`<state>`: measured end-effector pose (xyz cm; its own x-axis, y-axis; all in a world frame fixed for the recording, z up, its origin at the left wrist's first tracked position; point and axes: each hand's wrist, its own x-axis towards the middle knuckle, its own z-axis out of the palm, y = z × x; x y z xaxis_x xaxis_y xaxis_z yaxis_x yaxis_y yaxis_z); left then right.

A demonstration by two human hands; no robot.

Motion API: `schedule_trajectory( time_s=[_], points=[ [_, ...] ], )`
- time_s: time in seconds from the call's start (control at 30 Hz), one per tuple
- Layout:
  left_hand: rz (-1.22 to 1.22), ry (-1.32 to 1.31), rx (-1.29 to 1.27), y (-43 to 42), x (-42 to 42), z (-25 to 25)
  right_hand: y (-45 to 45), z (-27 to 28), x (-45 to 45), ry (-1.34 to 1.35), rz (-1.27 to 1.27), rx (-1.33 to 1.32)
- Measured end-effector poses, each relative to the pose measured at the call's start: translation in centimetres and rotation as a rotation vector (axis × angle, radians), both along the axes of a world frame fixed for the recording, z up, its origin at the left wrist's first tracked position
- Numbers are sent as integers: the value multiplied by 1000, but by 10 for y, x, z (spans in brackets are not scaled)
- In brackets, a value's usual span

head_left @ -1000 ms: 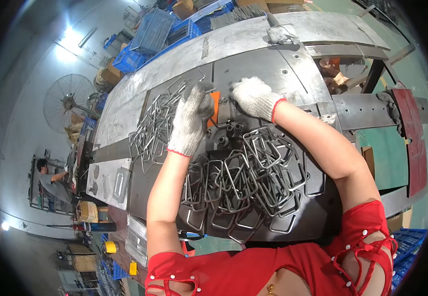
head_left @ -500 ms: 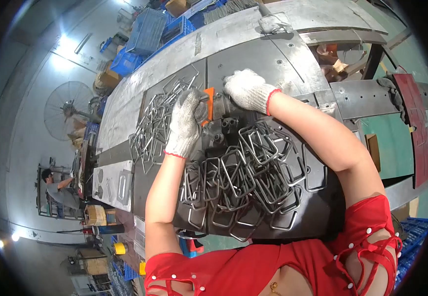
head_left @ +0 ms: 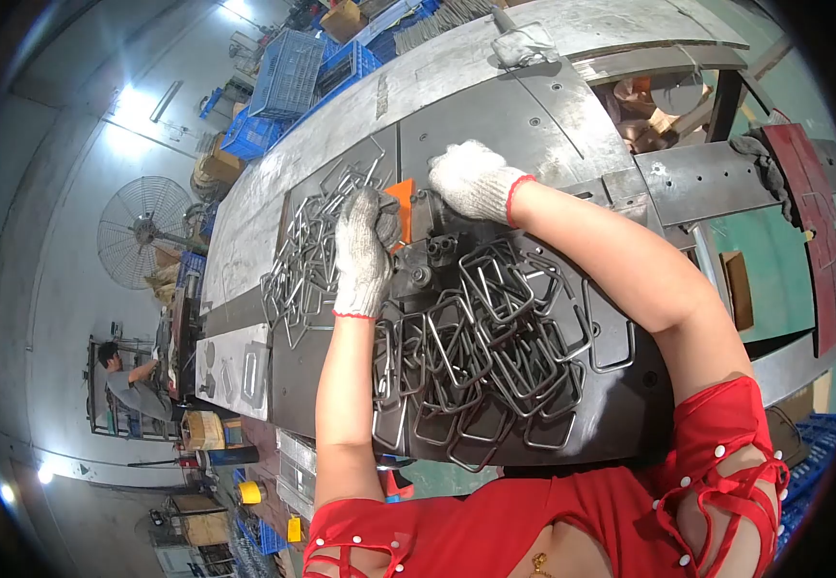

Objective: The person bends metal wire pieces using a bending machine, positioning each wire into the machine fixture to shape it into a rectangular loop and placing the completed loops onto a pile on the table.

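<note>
My left hand [head_left: 362, 252], in a white knit glove with a grey palm, is at the left side of a dark metal fixture [head_left: 420, 270]. Its fingers are curled beside an orange plate [head_left: 400, 210]; what they grip is hidden. At the far side of the fixture, my right hand [head_left: 477, 180] is closed in a matching glove, and its grip is hidden too. Bent metal rod frames [head_left: 495, 337] lie heaped on the near side of the fixture. A second pile of brighter bent rods [head_left: 304, 255] spreads left of my left hand.
A steel worktable [head_left: 572, 125] carries the fixture and both piles. Blue crates [head_left: 288, 72] stand beyond its far left edge. At the left are a large fan [head_left: 143, 231] and a seated person [head_left: 134, 385]. A red panel [head_left: 803, 226] is at the right.
The view has shifted slightly. My left forearm is more upright, and my left hand has turned a little at the fixture. My right hand stays almost in place, closed.
</note>
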<state>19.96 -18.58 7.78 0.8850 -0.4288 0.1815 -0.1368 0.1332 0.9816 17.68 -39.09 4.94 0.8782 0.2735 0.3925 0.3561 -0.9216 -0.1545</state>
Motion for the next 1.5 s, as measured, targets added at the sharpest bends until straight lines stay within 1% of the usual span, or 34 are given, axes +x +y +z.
schedule_trajectory(
  time_s=[0.1, 0.2, 0.4, 0.5, 0.6, 0.8, 0.9, 1.0, 1.5],
  points=[
    [-29, 20, -13, 1, 0, 1, 2, -9, 6, -110, -18, -3],
    [-27, 18, 2, 1, -1, 2, 1, -12, 7, -136, -26, 4],
    [-22, 12, 14, 1, -2, 3, 2, -11, 8, -121, -23, 5],
    [-62, 16, -17, 1, 1, 2, 3, -8, 6, -82, -42, 7],
    [-27, 10, -4, 0, -1, 3, 1, 1, 0, 40, -23, 9],
    [-44, 11, -16, 0, -1, 3, 1, -4, 5, 28, -6, -7],
    [-30, 16, -12, -1, -2, 3, 3, -7, 4, -91, -44, 27],
    [-27, -12, -2, -1, -3, 4, 2, -9, 5, -88, -27, 21],
    [-44, 8, -12, 0, -1, 4, 2, -10, 8, -85, -30, 19]
  ],
)
